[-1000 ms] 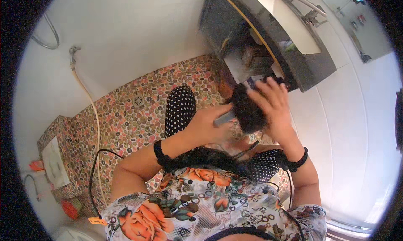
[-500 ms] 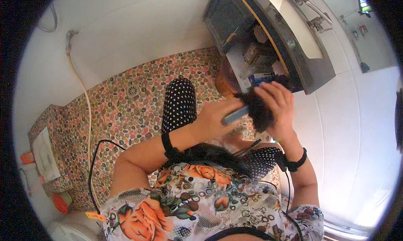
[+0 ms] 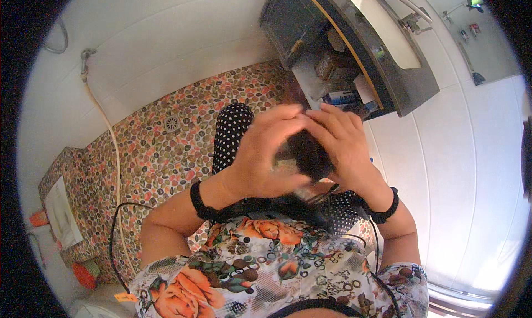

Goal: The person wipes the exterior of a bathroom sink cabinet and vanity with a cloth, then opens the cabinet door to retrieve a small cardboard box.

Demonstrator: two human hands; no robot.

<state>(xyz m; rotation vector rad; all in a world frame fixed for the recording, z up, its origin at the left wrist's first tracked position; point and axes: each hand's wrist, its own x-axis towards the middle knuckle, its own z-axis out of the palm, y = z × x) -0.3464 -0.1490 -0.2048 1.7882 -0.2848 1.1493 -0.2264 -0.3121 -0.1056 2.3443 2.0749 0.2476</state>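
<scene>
A dark, fuzzy thing [image 3: 314, 154], blurred and partly covered, is held up in front of my lap; its kind I cannot make out. My left hand [image 3: 266, 152] curves round its left side, fingers over the top and thumb along the bottom, smeared by motion. On the other side my right hand [image 3: 343, 143] wraps over it, palm down, its fingertips close to those of the left. Black bands circle both wrists. Below the hands show my dotted trouser leg [image 3: 233, 132] and black cables.
An open dark cabinet [image 3: 302, 30] under a basin [image 3: 382, 24] holds boxes at right front. A pale hose [image 3: 113, 135] hangs from a wall tap [image 3: 87, 55] on the left. Pebble-patterned floor [image 3: 155, 157] has a round drain [image 3: 172, 123]. White tiled wall [image 3: 443, 179] stands on the right.
My left hand has moved left and turned, and its fingers have spread wider. The blue-grey flat thing it held no longer shows. My right hand and the dark fuzzy thing have shifted left.
</scene>
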